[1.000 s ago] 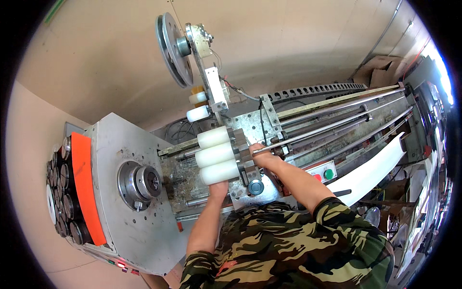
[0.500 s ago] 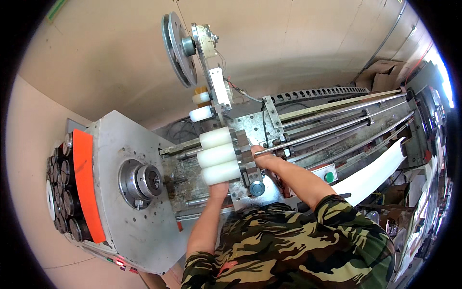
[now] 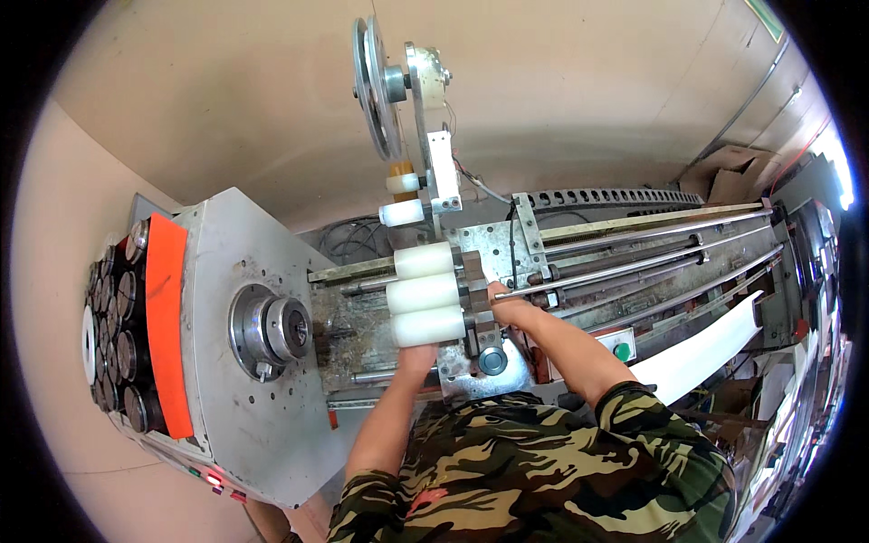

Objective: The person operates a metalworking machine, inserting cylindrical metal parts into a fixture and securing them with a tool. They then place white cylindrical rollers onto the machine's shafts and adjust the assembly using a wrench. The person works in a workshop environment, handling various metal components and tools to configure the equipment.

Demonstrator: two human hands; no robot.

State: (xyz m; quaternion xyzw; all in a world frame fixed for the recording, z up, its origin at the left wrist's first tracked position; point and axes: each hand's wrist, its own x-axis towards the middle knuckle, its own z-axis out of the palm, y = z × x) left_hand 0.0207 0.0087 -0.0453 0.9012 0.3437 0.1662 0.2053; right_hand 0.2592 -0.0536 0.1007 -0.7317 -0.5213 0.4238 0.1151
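Note:
Three white rollers [image 3: 424,294] sit side by side on a dark metal bracket [image 3: 478,294] on the machine's carriage plate [image 3: 484,240]. My left hand [image 3: 418,357] reaches under the nearest roller, and its fingers are hidden beneath it. On the bracket's right side is my right hand [image 3: 509,303], close to the end of a long steel rod [image 3: 625,269]; its fingers are mostly hidden too. A round dark knob [image 3: 492,361] stands at the bracket's near end. To the left, a round metal chuck [image 3: 288,328] faces the rollers from the grey housing [image 3: 258,425].
A metal reel [image 3: 376,90] stands on an upright arm behind the rollers, with smaller white rollers [image 3: 401,214] below it. Long guide rails run right. A green button [image 3: 622,351] and a curved white sheet [image 3: 701,357] lie right of my arm. Dark cylinders [image 3: 131,353] are stacked far left.
The whole scene has shifted and turned slightly in the view. Both hands remain at the rollers and bracket, with no clear change in their hold.

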